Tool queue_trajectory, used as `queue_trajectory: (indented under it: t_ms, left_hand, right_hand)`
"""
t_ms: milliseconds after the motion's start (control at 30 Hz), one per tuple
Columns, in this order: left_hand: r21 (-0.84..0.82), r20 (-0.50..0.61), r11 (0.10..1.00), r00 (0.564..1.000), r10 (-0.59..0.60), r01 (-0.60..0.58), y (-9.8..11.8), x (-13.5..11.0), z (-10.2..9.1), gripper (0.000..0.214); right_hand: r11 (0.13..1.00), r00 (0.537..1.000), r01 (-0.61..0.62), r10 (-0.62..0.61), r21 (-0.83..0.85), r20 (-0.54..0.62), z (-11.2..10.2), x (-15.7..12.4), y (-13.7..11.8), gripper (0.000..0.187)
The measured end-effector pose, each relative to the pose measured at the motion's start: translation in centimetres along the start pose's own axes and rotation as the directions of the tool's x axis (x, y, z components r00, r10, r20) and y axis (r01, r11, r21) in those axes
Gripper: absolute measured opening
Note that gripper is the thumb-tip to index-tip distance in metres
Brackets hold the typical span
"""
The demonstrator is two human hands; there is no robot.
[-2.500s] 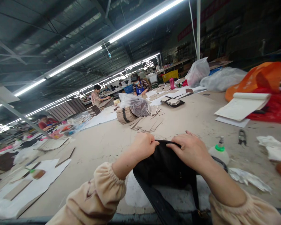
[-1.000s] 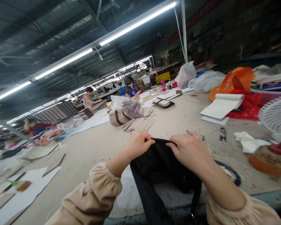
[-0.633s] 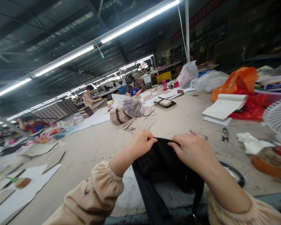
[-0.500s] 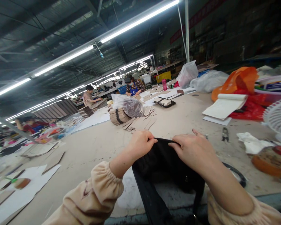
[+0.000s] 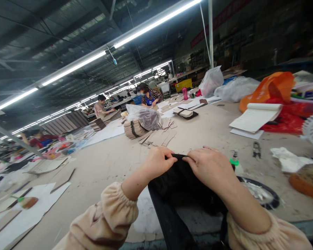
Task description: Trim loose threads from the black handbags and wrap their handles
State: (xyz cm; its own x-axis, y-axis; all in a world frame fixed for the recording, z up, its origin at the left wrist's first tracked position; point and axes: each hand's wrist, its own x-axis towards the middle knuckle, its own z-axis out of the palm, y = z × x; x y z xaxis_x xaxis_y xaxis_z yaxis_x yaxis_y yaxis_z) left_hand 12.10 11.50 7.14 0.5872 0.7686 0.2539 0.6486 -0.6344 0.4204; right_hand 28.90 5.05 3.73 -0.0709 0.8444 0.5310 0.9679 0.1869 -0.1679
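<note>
A black bag (image 5: 179, 187) lies at the near edge of the long worktable (image 5: 114, 159), its strap hanging over the edge. My left hand (image 5: 159, 161) is closed in a pinch on the bag's top rim. My right hand (image 5: 207, 166) grips the same rim just to the right, fingers curled over it. The two hands nearly touch at the rim. Both wrists come out of beige elastic-cuffed sleeves.
A small bottle with a green collar (image 5: 234, 165), snips (image 5: 256, 150), a white rag (image 5: 289, 159) and a dark ring (image 5: 263, 194) lie to the right. Stacked cardboard pieces under a plastic bag (image 5: 143, 123) sit ahead. An open notebook (image 5: 255, 116) and orange bag (image 5: 271, 88) are far right. Other people work farther along.
My hands have drawn closer together on the bag's rim, and the gap between them has nearly shut. The view shifted slightly, so the green-collared bottle shows again.
</note>
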Motion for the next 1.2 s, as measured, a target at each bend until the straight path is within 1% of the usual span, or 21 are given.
queue_trajectory:
  t_ms: [100, 200, 333, 500, 800, 967, 1200]
  left_hand:
    - [-0.02, 0.004, 1.0, 1.0, -0.019, 0.019, -0.09, -0.09, -0.19, 0.018]
    - [0.008, 0.028, 0.999, 0.999, -0.032, 0.032, -0.12, -0.01, -0.37, 0.015]
    - [0.031, 0.037, 0.997, 0.996, -0.076, 0.075, -0.16, 0.05, -0.43, 0.014]
    - [0.019, 0.032, 0.991, 0.991, -0.133, 0.133, -0.46, 0.0, -0.24, 0.016]
    - [0.039, -0.001, 0.989, 0.99, -0.142, 0.142, -0.52, -0.07, -0.25, 0.02]
    - [0.043, 0.018, 0.992, 0.993, -0.119, 0.118, -0.44, 0.07, -0.21, 0.022]
    - [0.105, -0.01, 0.986, 0.991, -0.131, 0.131, -0.29, 0.21, -0.05, 0.019]
  right_hand:
    - [1.0, 1.0, 0.025, -0.025, 0.006, -0.009, 0.0, 0.07, 0.15, 0.024]
    - [0.999, 0.999, 0.05, -0.049, 0.023, -0.011, -0.07, 0.11, 0.2, 0.023]
    - [0.997, 0.998, 0.064, -0.064, 0.036, -0.011, -0.09, 0.16, 0.2, 0.023]
    - [0.998, 0.998, 0.062, -0.062, 0.025, -0.003, -0.04, 0.18, 0.11, 0.024]
    - [0.997, 0.997, 0.081, -0.081, -0.002, -0.021, -0.16, 0.08, -0.09, 0.023]
    - [0.997, 0.996, 0.083, -0.083, -0.009, -0.03, -0.19, 0.03, -0.39, 0.023]
    - [0.997, 0.997, 0.076, -0.077, -0.023, -0.014, -0.24, -0.06, -0.5, 0.024]
